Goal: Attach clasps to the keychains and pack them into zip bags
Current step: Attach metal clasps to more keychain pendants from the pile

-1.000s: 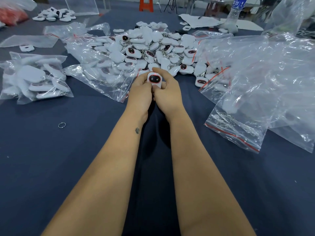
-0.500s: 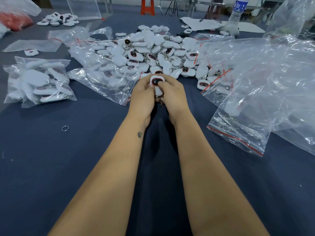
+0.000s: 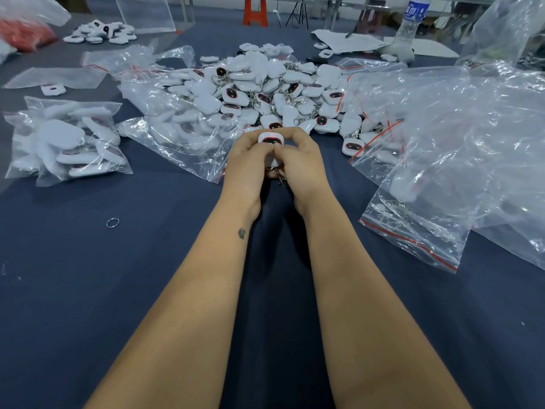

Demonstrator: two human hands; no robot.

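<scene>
My left hand (image 3: 246, 166) and my right hand (image 3: 302, 166) meet over the dark blue table, and both grip one white keychain (image 3: 270, 140) with a dark red-rimmed face. Its metal clasp (image 3: 277, 175) hangs below, between my palms. Just behind my hands lies a big heap of loose white keychains (image 3: 265, 90) with metal clasps. A filled zip bag (image 3: 67, 143) lies at the left. A pile of clear zip bags (image 3: 460, 137) with red strips covers the right side.
A loose metal ring (image 3: 112, 223) lies on the cloth at the left. A flat zip bag (image 3: 56, 76), a small far pile of keychains (image 3: 100, 32), a water bottle (image 3: 411, 19), white papers (image 3: 348, 42) and an orange stool (image 3: 255, 11) are farther back.
Both hands have drawn slightly towards me with the keychain. The keychain has tilted and sunk deeper between my fingers, and the clasp now shows below.
</scene>
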